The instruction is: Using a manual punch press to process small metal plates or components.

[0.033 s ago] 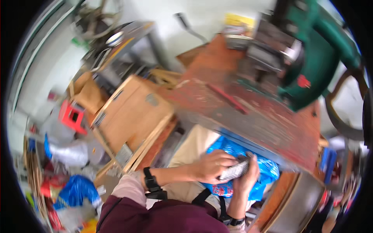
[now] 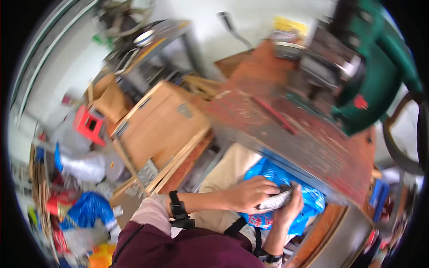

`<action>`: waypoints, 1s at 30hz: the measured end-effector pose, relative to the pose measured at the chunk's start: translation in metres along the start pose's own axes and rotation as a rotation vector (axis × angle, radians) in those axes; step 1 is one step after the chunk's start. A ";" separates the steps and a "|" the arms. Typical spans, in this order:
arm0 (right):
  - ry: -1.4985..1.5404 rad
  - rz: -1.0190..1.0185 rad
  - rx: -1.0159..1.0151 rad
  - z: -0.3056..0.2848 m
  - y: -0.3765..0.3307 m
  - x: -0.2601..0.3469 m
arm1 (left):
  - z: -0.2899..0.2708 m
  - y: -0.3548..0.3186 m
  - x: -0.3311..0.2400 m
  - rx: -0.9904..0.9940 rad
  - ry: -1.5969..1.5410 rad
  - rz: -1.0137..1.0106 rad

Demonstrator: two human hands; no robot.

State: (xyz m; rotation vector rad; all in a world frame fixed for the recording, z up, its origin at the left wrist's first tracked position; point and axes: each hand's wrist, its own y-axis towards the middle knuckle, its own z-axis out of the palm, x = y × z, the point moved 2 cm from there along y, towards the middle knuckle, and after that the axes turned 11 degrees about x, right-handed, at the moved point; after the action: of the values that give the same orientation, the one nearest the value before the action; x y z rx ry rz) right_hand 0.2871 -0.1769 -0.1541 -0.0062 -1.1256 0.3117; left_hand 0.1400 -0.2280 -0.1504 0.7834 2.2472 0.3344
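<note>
Over my lap, my left hand (image 2: 249,195) and my right hand (image 2: 290,207) hold a small silvery, patterned piece (image 2: 272,203) between them. Its surface is textured and its far end looks dark; the exact kind I cannot make out. The fingers of my left hand curl over its left end. At the other end, my right hand pinches it with thumb and fingers. A blue plastic bag (image 2: 308,194) with red print lies spread on my lap beneath both hands, under the edge of the worn red workbench (image 2: 308,147).
A green machine (image 2: 375,98) with a handwheel stands on the bench, near a red stick (image 2: 275,115). To the left are a wooden box (image 2: 165,127), a red plastic stool (image 2: 89,126) and a blue bag (image 2: 91,210) among clutter. An orange-brown wooden panel (image 2: 315,236) stands at lower right.
The whole view has shifted slightly, so the bench and boxes sit a little farther right. The silvery piece is tilted a bit differently; both hands keep hold of it.
</note>
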 end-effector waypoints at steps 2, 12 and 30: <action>-0.104 0.048 -0.014 -0.020 -0.005 -0.011 | 0.001 -0.016 0.000 -0.027 0.002 -0.010; -1.105 0.046 0.329 -0.054 -0.001 -0.065 | -0.137 -0.262 0.036 -0.198 0.514 -1.205; -1.365 0.023 0.580 -0.007 0.028 -0.065 | -0.164 -0.354 0.039 0.268 0.355 -1.332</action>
State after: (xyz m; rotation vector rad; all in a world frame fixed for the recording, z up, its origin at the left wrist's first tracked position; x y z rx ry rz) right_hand 0.2609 -0.1650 -0.2190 0.8139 -2.3321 0.6935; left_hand -0.1526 -0.4818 -0.2140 -0.7898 2.6266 -0.5095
